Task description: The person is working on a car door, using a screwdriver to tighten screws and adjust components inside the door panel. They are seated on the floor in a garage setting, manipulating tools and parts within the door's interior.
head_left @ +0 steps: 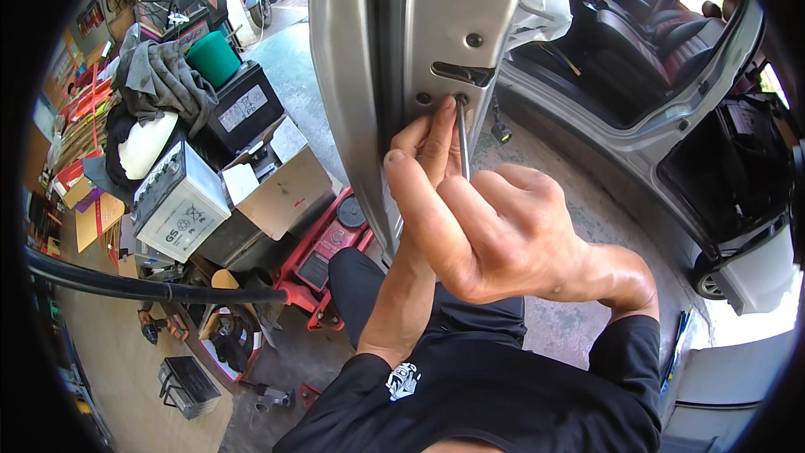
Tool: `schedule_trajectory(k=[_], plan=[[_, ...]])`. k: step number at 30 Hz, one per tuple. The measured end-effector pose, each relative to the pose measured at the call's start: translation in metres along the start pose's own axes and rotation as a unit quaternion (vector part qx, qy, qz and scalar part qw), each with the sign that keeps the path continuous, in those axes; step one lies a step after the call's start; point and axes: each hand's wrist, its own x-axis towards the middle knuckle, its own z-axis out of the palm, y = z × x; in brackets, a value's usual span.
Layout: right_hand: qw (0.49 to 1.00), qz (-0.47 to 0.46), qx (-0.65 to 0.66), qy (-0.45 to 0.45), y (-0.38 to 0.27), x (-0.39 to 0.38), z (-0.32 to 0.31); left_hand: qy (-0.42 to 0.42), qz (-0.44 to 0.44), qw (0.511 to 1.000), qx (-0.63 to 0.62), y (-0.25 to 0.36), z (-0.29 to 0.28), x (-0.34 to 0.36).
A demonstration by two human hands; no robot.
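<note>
From the head view, I see a slim, smooth metal shaft [464, 144] meeting the pressed silver door edge [419, 25], its tip at a round fastener [462, 100] below an oblong slot [463, 74]; the right hand [507, 222] curls tightly around its lower end, hiding any handle; the left hand [432, 151] bunches fingers beside the tip, whether pinching I can't tell; a red floor jack [331, 239] and boxy pale battery [184, 210] crowd the left.

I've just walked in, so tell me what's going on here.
Two bare hands are at the edge of a silver car door. The right hand grips a slim metal tool, its tip up at a fastener below the latch slot. The left hand has its fingers raised close beside that tip.
</note>
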Motion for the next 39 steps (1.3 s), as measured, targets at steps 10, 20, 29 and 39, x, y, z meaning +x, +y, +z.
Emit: schedule_trajectory(k=[10, 20, 29, 39], plan=[[0.936, 0.197, 0.291, -0.013, -0.007, 0.000, 0.001, 0.012, -0.108, 0.989, -0.100, 0.029, -0.004, 0.011], [0.896, 0.103, 0.408, 0.141, 0.003, -0.032, 0.033, 0.013, -0.058, 0.998, -0.003, 0.026, -0.004, 0.010], [0.965, 0.005, 0.262, 0.023, 0.023, -0.015, 0.008, -0.014, -0.076, 0.988, -0.136, 0.025, -0.006, 0.012], [0.979, 0.014, 0.099, 0.179, 0.014, -0.027, 0.022, 0.036, 0.037, 0.994, 0.095, 0.020, 0.005, 0.009]])
